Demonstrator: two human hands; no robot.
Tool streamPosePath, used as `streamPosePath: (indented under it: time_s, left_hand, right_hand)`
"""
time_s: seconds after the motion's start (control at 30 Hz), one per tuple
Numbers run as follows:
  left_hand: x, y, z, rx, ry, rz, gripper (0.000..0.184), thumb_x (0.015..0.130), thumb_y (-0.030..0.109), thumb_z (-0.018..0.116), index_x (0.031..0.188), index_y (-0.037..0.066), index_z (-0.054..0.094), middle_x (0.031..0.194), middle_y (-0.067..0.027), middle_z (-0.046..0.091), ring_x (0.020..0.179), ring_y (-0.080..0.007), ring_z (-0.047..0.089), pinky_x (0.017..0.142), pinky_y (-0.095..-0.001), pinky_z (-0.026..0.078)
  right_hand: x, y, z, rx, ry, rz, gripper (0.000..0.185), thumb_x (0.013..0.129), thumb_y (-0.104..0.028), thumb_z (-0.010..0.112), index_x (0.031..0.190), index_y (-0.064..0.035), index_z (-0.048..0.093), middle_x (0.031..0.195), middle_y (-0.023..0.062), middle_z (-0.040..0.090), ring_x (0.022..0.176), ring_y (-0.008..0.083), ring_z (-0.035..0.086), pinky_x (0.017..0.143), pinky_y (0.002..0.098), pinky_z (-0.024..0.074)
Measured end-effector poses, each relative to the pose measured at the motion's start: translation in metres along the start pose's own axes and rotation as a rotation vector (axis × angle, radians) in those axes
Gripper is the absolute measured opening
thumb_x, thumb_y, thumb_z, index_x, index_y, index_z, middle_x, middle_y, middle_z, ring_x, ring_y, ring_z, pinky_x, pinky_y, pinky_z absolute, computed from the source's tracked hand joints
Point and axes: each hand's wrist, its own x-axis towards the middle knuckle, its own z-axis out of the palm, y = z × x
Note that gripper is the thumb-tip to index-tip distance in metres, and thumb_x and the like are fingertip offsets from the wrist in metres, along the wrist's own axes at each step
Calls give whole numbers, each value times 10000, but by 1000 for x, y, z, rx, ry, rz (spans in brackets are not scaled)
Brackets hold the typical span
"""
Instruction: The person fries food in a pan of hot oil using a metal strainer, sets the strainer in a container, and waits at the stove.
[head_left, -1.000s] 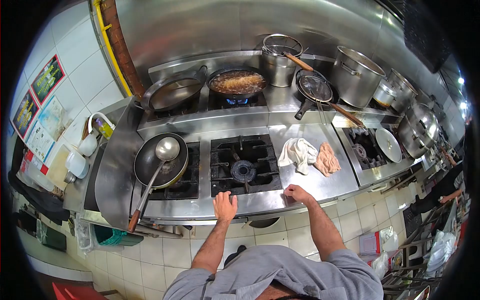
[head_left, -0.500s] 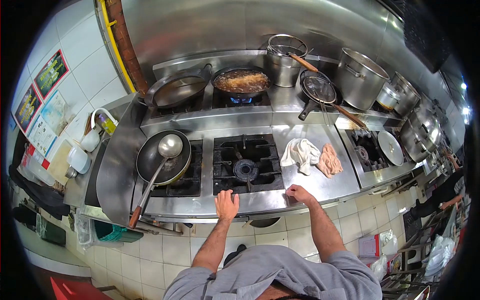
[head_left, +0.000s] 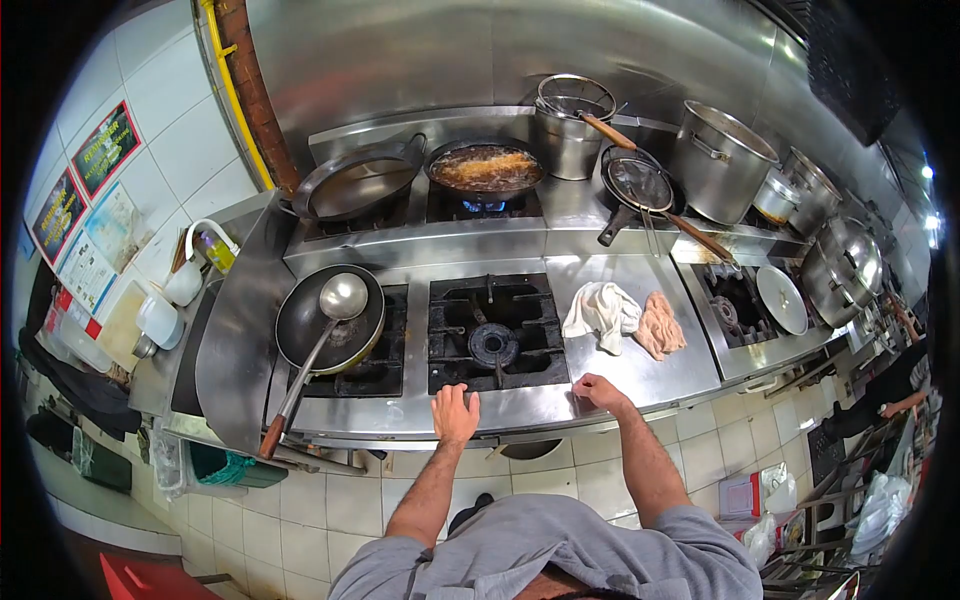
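Observation:
My left hand [head_left: 456,413] rests at the steel stove's front edge, below the bare black burner grate [head_left: 490,338], with its fingers stretched out and nothing held. To the right, my right hand [head_left: 598,391] leans on the same edge with its fingers curled in and no object visible in them. Beyond it lie a white cloth [head_left: 601,316] and a pinkish cloth [head_left: 660,326]. A black frying pan [head_left: 300,318] sits on the left burner, and a ladle [head_left: 343,297] lies across it with its wooden handle toward me. Neither hand touches them.
At the back, a wok of bubbling brown oil [head_left: 486,166] stands over a blue flame, beside another wok [head_left: 360,186]. Strainers [head_left: 640,182] with wooden handles and a large pot [head_left: 722,160] are back right. Another person's arm [head_left: 903,404] shows at far right.
The view has shifted very slightly. Both hands stay at the stove's edge, and the food in the oil looks a little different in shape as it bubbles.

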Motion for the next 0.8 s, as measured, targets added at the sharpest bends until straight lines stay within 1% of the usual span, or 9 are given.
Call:
streamPosePath:
  time_s: [0.23, 0.37, 0.43, 0.47, 0.53, 0.67, 0.73, 0.8]
  left_hand:
    - [0, 1, -2, 17, -21, -12, 297, 793, 285, 617, 1003, 83, 557, 954, -85, 523, 957, -272, 489, 811, -421, 366]
    - [0, 2, -2, 9, -1, 1, 291, 781, 266, 630, 984, 77, 546, 938, -89, 518, 937, -280, 490, 798, -416, 361]
    - [0, 1, -2, 10, -6, 3, 291, 781, 268, 630, 985, 78, 545, 939, -89, 518, 937, -279, 490, 798, -416, 361]
    - [0, 1, -2, 11, -6, 2, 292, 783, 269, 629, 988, 79, 545, 940, -87, 518, 938, -277, 490, 798, -415, 361]
    - [0, 1, -1, 11, -6, 2, 293, 784, 270, 628, 990, 80, 544, 942, -86, 518, 939, -275, 490, 799, -414, 360]
    - [0, 2, -2, 19, -14, -8, 296, 785, 270, 628, 995, 80, 543, 946, -83, 518, 943, -272, 490, 805, -413, 360]
    - [0, 3, -3, 19, -13, -10, 296, 784, 271, 629, 995, 81, 543, 948, -83, 518, 945, -271, 490, 807, -413, 360]
    - [0, 3, -3, 17, -19, -14, 297, 783, 271, 630, 995, 82, 543, 948, -83, 519, 947, -270, 491, 810, -413, 361]
  right_hand:
    - [-2, -2, 0, -25, 8, -9, 235, 836, -257, 626, 868, -26, 598, 756, 20, 589, 700, 121, 507, 671, 278, 427]
    - [-2, -3, -1, -43, 10, -6, 236, 835, -261, 628, 862, -28, 600, 755, 20, 593, 702, 120, 512, 674, 279, 429]
    - [-2, -3, 0, -19, -2, -1, 213, 828, -262, 628, 881, -56, 616, 749, -12, 571, 681, 91, 463, 612, 247, 383]
    - [-3, -4, 0, -18, -1, -1, 213, 828, -262, 628, 881, -56, 616, 749, -12, 571, 681, 91, 463, 612, 247, 383]
    - [-4, -5, -1, -35, 10, 2, 228, 832, -254, 628, 855, -29, 604, 746, 18, 595, 699, 115, 512, 667, 278, 430]
    - [-6, -7, 0, -32, 14, -17, 221, 834, -251, 624, 852, -31, 605, 742, 15, 594, 697, 111, 508, 665, 276, 427]
    - [-7, -8, 0, -26, 15, 21, 220, 836, -251, 619, 849, -32, 605, 740, 13, 593, 695, 109, 503, 663, 275, 422]
    - [-4, -5, 0, -25, 15, 9, 221, 837, -253, 619, 851, -33, 606, 742, 13, 594, 695, 109, 502, 665, 275, 421]
